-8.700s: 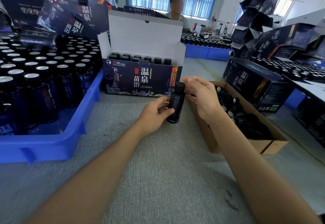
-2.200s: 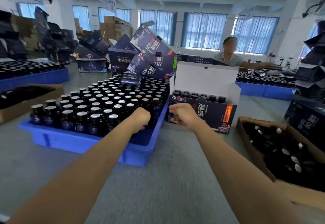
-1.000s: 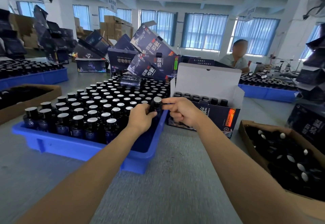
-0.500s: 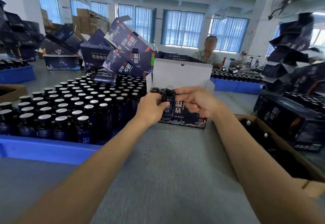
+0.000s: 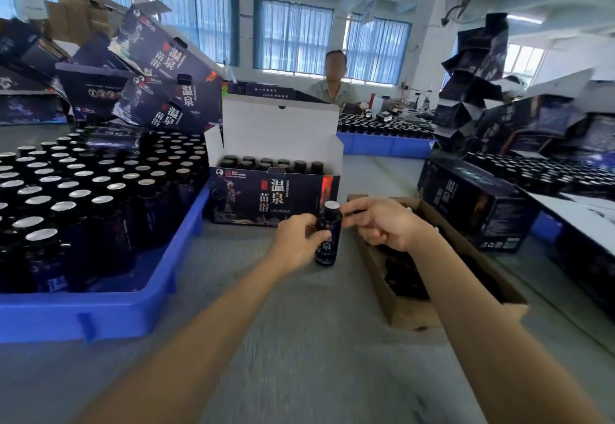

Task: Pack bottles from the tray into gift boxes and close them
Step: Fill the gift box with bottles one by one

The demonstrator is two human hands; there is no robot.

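Observation:
A small dark bottle (image 5: pixel 328 237) with a black cap stands upright on the grey table, just in front of the open gift box (image 5: pixel 276 195). My left hand (image 5: pixel 296 243) grips the bottle's body from the left. My right hand (image 5: pixel 382 223) is at its right, with fingertips on the neck under the cap. The gift box has its white lid flap raised and several capped bottles inside. The blue tray (image 5: pixel 109 310) at the left holds many silver-topped bottles.
A brown cardboard box (image 5: pixel 429 313) with dark items sits right of my hands. Closed and empty dark gift boxes (image 5: pixel 476 204) pile up at right and back left. A person sits behind the open box, with more blue trays beyond.
Both hands brought the bottle from the tray's right edge to the table in front of the gift box and lowered it. The view swung right and down.

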